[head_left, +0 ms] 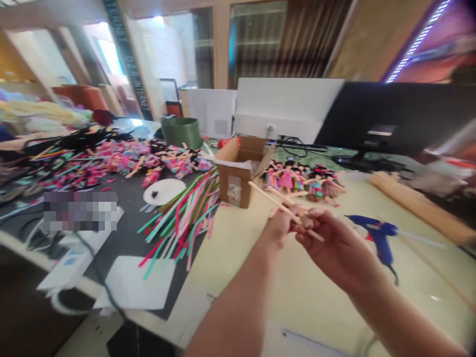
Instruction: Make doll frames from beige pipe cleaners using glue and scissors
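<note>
My left hand (279, 224) is closed around peach-coloured chenille stems (279, 194), whose ends stick out past the fingers. Right against it, my right hand (330, 243) pinches a long pale peach stem (266, 195) that slants across both hands. Where the stems cross or join is hidden by the fingers. Just beyond the hands lies a group of small dolls (288, 179) with black hair and colourful dresses. To the right of my right hand rests a blue hot glue gun (384, 240) with a clear glue stick.
An open cardboard box (233, 186) stands ahead, beside loose coloured chenille stems (182, 223). Further left are a white plate (163, 192), a heap of dolls (126, 158) and a green bin (181, 131). Monitors (290, 106) line the back; a ruler (312, 344) lies near me.
</note>
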The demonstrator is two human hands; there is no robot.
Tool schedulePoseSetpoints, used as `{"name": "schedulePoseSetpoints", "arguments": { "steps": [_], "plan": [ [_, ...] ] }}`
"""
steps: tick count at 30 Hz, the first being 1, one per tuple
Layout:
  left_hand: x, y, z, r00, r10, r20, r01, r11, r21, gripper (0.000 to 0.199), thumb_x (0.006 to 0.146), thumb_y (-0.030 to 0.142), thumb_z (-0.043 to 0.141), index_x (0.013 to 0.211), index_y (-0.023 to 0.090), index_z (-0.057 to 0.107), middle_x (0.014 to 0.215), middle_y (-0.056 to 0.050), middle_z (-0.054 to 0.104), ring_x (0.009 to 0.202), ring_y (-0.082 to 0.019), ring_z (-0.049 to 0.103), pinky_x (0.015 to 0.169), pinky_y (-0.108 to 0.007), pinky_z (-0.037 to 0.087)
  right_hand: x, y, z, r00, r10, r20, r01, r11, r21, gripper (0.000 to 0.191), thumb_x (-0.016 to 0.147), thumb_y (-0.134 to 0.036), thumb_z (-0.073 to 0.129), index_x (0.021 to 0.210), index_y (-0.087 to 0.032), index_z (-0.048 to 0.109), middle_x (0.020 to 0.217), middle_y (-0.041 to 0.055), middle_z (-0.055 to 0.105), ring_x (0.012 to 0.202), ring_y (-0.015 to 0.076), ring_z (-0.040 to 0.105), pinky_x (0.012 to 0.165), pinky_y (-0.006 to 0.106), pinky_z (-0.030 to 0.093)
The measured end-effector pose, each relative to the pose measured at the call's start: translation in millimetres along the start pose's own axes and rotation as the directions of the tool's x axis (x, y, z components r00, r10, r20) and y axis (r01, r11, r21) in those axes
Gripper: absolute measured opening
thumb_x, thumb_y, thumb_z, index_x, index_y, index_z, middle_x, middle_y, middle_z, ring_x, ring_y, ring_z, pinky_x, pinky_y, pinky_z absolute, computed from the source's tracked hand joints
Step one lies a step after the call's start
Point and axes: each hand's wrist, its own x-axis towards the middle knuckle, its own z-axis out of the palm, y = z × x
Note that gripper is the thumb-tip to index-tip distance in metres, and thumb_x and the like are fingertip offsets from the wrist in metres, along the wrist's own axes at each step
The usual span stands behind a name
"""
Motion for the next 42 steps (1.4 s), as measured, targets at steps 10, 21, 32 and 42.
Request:
{"name": "schedulePoseSetpoints", "arguments": {
  "steps": [10, 21, 32, 42],
  "plan": [
    [-4, -6, 3.7, 0.997, 0.074, 0.014, -0.075, 0.993, 0.094, 0.033, 0.069, 0.038, 0.073, 0.089, 0.012, 0.064, 0.061, 0.002, 0.054, 0.051, -0.007, 0.047, 0.045, -0.019, 0.036, -24, 0, -97, 0.998, 0.050, -0.035, -0.044, 0.988, 0.150, 0.024, 0.088, -0.043, 0.048, 0.078, -0.022, 0.053, 0.067, -0.0020, 0.053, 0.061, 0.0135, 0.056, 0.062, 0.028, 0.049],
    [-1, -11, 2.1, 0.988, 0.062, -0.141, -0.027, 0.971, 0.236, 0.034, 0.073, 0.041, 0.070, 0.092, 0.013, 0.064, 0.058, 0.002, 0.053, 0.051, -0.008, 0.050, 0.051, -0.019, 0.039, -16, 3, -153, 0.998, 0.034, -0.043, -0.032, 0.999, 0.036, 0.035, 0.088, -0.050, 0.047, 0.073, -0.019, 0.053, 0.066, -0.0005, 0.057, 0.063, 0.0138, 0.059, 0.064, 0.027, 0.049],
    [-3, -16, 4.1, 0.987, 0.031, -0.158, 0.011, 0.966, 0.258, 0.032, 0.076, 0.041, 0.067, 0.092, 0.013, 0.064, 0.058, 0.003, 0.051, 0.048, -0.006, 0.046, 0.048, -0.018, 0.034, -20, -18, -176, 0.981, -0.105, 0.163, 0.188, 0.312, -0.931, 0.040, 0.095, -0.043, 0.032, 0.069, -0.020, 0.052, 0.060, 0.0003, 0.054, 0.056, 0.0133, 0.048, 0.057, 0.026, 0.037],
    [-4, -21, 7.5, 0.990, -0.003, -0.142, 0.039, 0.967, 0.250, 0.031, 0.077, 0.040, 0.067, 0.092, 0.013, 0.065, 0.057, 0.003, 0.050, 0.049, -0.006, 0.045, 0.048, -0.018, 0.035, -41, -58, -180, 0.981, 0.063, 0.181, 0.178, 0.051, -0.983, 0.031, 0.093, -0.040, 0.040, 0.087, -0.024, 0.065, 0.081, 0.0032, 0.068, 0.071, 0.0173, 0.061, 0.061, 0.026, 0.038]
  ]
}}
